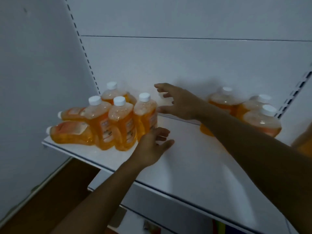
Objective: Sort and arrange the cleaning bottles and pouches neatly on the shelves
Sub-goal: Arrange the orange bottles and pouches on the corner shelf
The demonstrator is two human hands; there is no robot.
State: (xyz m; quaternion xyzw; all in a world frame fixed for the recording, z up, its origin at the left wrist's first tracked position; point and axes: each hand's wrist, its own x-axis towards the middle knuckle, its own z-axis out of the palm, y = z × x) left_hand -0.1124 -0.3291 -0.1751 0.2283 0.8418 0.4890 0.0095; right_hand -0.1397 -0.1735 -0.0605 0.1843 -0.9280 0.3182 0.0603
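Labels on the orange bottles are too blurred to read, and my right forearm hides part of the right bottle cluster [260,114]. My left hand [152,148] is open, fingertips touching the rightmost upright bottle [146,115] on the white shelf [194,162]. My right hand [177,102] spreads empty just behind it.

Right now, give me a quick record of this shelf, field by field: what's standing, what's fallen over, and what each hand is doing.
surface: white metal shelf
upright on left: four clear plastic bottles of orange liquid with white caps
toppled: two matching orange bottles lying on their sides, far left
right cluster: three similar orange bottles, partly hidden by the forearm
left hand: open, at the base of the upright group
right hand: fingers spread, holding nothing
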